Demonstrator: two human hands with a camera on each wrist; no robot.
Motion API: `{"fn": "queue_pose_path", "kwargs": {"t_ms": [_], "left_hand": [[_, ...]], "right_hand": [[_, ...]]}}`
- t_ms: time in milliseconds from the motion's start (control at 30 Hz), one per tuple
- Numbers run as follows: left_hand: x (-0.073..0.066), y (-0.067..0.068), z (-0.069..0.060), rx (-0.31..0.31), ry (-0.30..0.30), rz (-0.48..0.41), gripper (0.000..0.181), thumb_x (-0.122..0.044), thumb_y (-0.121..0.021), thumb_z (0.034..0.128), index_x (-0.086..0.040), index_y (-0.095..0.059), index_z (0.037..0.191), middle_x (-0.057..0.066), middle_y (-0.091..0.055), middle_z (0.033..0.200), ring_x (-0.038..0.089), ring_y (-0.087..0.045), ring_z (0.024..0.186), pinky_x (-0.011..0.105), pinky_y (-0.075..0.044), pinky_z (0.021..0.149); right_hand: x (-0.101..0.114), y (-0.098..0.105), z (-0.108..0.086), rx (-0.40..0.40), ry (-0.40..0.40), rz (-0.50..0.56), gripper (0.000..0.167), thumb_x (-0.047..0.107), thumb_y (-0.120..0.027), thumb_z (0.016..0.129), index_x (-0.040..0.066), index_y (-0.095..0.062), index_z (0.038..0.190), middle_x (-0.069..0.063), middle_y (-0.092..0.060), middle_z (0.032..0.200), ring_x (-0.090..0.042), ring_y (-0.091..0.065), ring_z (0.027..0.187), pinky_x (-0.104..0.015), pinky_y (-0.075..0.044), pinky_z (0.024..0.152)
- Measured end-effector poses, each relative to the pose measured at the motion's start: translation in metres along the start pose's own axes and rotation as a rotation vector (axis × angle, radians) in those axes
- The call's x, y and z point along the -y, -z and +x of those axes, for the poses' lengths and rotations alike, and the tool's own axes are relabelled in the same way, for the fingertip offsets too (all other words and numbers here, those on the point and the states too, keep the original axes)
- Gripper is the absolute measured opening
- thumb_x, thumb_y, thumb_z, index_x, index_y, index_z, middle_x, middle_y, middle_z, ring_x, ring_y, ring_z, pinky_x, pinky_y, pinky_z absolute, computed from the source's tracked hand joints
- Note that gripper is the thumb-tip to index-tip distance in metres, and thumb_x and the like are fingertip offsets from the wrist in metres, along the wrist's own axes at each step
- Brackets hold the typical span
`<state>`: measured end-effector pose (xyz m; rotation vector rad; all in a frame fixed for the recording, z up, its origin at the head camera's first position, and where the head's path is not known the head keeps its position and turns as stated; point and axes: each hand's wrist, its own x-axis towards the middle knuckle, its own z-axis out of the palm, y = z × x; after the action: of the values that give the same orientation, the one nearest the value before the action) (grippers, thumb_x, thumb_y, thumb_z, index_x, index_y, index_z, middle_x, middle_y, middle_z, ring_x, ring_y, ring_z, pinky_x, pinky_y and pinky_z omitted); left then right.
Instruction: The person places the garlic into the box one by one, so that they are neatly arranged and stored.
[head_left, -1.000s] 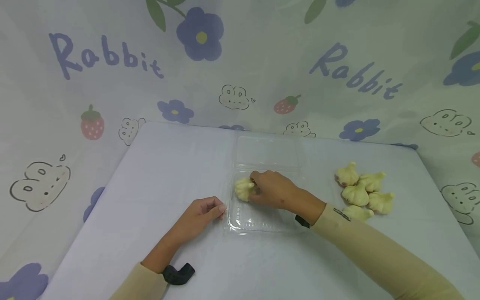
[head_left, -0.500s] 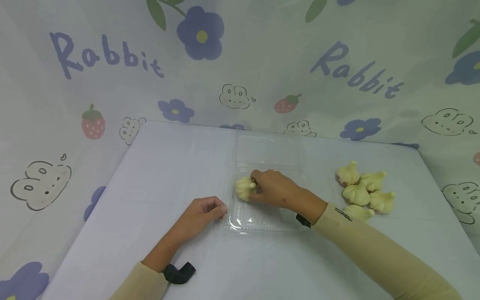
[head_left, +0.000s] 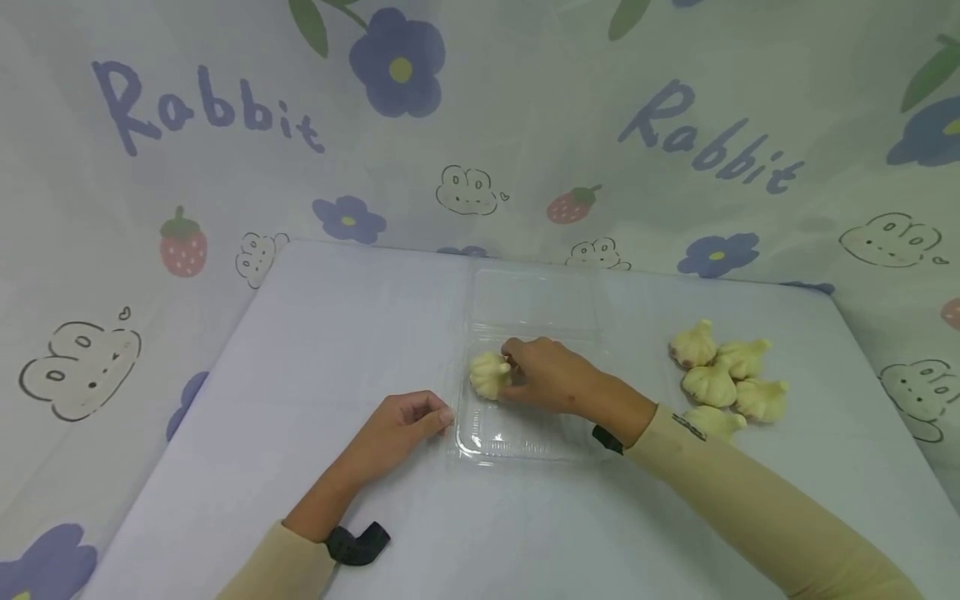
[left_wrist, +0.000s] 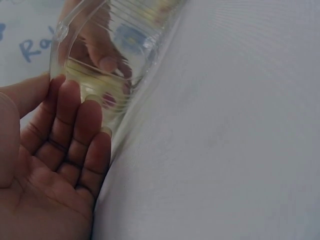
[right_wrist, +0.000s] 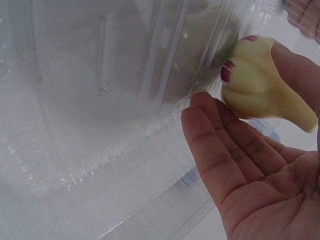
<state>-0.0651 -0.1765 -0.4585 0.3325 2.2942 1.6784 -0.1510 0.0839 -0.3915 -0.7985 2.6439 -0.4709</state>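
Note:
A pale garlic bulb (head_left: 489, 375) is at the left side of the clear plastic clamshell container (head_left: 510, 448), inside its base. My right hand (head_left: 551, 377) reaches in from the right and holds that bulb between thumb and fingers. Purple patches show on the bulb (right_wrist: 255, 80) in the right wrist view, with the thumb on one side and fingertips at the other. My left hand (head_left: 408, 425) is at the container's left edge. In the left wrist view its thumb and forefinger pinch the clear rim (left_wrist: 61, 35), the other fingers bent beside the wall.
Several garlic bulbs (head_left: 708, 386) lie in a group on the white-covered table (head_left: 337, 333), right of the container. The container's lid (head_left: 536, 296) lies folded back behind its base. A printed cloth (head_left: 510, 100) hangs behind the table. Each wrist wears a black device (head_left: 358, 544).

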Motion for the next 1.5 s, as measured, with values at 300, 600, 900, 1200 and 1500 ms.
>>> {"fn": "queue_pose_path", "kwargs": {"t_ms": [300,600,900,1200,1500], "left_hand": [[-0.003,0.000,0.001,0.004,-0.001,0.005,0.017,-0.022,-0.067,0.1039,-0.007,-0.074,0.100,0.004,-0.068,0.089,0.019,-0.061,0.087,0.027,-0.049,0.077],[-0.003,0.000,0.001,0.009,-0.001,0.000,0.017,-0.022,-0.067,0.1039,-0.007,-0.074,0.100,0.004,-0.068,0.089,0.020,-0.061,0.088,0.027,-0.049,0.078],[-0.001,0.000,0.002,0.014,0.001,-0.007,0.018,-0.023,-0.067,0.1039,-0.007,-0.074,0.100,0.005,-0.069,0.090,0.021,-0.062,0.089,0.027,-0.050,0.078],[0.000,0.000,0.001,0.006,0.007,0.004,0.017,-0.024,-0.067,0.1039,-0.008,-0.074,0.100,0.004,-0.069,0.091,0.022,-0.062,0.090,0.028,-0.050,0.079],[-0.001,0.001,-0.001,-0.002,0.004,0.001,0.018,-0.023,-0.067,0.1040,-0.007,-0.074,0.100,0.004,-0.069,0.090,0.021,-0.062,0.089,0.028,-0.050,0.078]], "right_hand": [[0.000,0.003,-0.002,0.003,-0.010,0.008,0.052,0.031,-0.079,0.093,0.003,-0.063,0.133,-0.008,-0.073,0.117,-0.019,-0.067,0.104,-0.040,-0.055,0.090],[0.002,0.008,-0.007,0.019,-0.012,0.007,0.054,0.031,-0.081,0.093,0.003,-0.061,0.135,-0.009,-0.073,0.119,-0.022,-0.068,0.108,-0.041,-0.055,0.092],[0.005,0.016,-0.014,0.022,0.000,0.005,0.059,0.033,-0.082,0.093,0.004,-0.059,0.139,-0.010,-0.072,0.123,-0.025,-0.068,0.112,-0.042,-0.055,0.094],[0.006,0.033,-0.026,0.002,0.037,0.027,0.065,0.035,-0.081,0.093,0.002,-0.056,0.144,-0.012,-0.070,0.129,-0.028,-0.065,0.118,-0.046,-0.052,0.099],[0.004,0.053,-0.044,0.008,0.052,0.005,0.070,0.040,-0.078,0.095,0.002,-0.054,0.149,-0.014,-0.061,0.145,-0.031,-0.056,0.135,-0.049,-0.043,0.111]]}}
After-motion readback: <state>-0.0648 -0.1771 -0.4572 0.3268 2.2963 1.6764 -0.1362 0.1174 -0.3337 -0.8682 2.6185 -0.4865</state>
